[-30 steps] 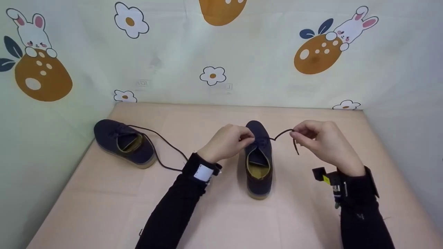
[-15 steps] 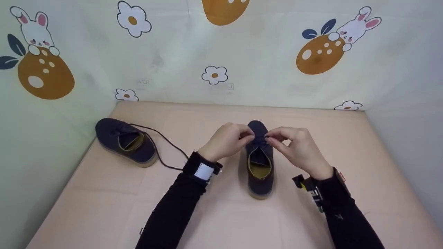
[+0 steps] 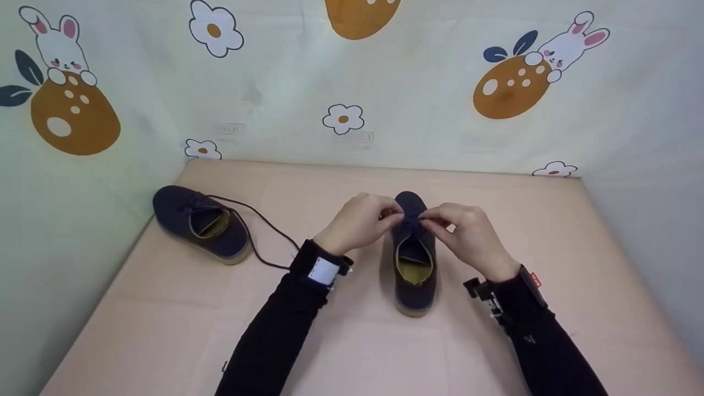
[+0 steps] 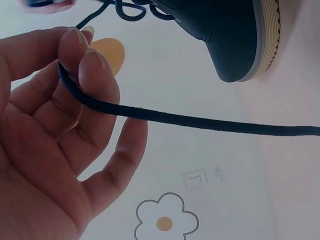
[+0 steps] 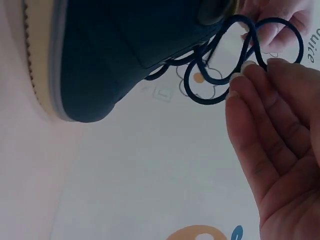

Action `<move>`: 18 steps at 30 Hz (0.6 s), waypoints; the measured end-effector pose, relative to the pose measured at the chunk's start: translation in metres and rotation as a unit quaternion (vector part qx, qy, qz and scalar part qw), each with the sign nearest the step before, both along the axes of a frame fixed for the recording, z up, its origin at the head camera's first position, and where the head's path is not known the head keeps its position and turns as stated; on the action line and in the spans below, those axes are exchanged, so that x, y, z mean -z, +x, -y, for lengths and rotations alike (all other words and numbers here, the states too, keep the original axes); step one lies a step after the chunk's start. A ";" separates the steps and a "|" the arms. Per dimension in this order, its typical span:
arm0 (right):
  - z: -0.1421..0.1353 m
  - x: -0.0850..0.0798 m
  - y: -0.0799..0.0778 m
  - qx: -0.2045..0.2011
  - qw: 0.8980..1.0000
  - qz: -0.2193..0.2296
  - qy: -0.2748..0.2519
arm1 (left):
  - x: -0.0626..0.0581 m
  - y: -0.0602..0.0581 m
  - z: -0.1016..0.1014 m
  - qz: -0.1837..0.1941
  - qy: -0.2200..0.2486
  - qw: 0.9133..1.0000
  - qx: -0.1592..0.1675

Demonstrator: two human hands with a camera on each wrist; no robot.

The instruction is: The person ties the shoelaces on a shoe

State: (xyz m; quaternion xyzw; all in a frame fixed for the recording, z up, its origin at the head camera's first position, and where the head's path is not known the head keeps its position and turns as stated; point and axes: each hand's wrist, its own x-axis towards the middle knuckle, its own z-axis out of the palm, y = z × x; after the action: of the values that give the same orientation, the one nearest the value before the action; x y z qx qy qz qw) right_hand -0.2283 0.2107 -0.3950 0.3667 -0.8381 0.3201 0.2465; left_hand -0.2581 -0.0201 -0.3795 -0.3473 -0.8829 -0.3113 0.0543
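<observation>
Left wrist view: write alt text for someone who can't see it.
A left hand pinches a dark lace that runs off the picture's right edge. Part of a dark shoe with a pale, ribbed sole shows at upper right, before a white backdrop printed with a flower.

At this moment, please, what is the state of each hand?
Left hand: closed, pinching a dark shoelace.
Right hand: closed, also pinching dark shoelace.
</observation>
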 end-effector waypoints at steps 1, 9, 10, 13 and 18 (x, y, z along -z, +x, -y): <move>0.001 -0.001 0.001 -0.002 1.000 0.000 -0.014 | 0.000 0.000 0.000 -0.001 0.001 1.000 0.000; 0.004 -0.001 0.002 0.008 0.998 -0.058 0.017 | -0.001 0.001 -0.001 0.000 0.008 1.000 0.001; 0.004 0.001 0.001 0.012 0.997 -0.068 0.027 | -0.001 0.001 -0.001 0.001 0.008 1.000 0.001; 0.003 0.004 -0.001 0.019 0.996 -0.066 0.059 | -0.002 0.001 0.000 0.002 0.006 1.000 0.000; -0.007 0.002 -0.003 0.025 0.996 0.019 0.084 | -0.002 0.001 0.001 0.006 0.004 1.000 0.000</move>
State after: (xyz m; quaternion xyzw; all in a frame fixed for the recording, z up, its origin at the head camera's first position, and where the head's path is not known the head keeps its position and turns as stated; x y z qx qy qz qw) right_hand -0.2314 0.2181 -0.3974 0.3587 -0.8755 0.2490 0.2070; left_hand -0.2572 -0.0209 -0.3777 -0.3449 -0.8822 -0.3166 0.0505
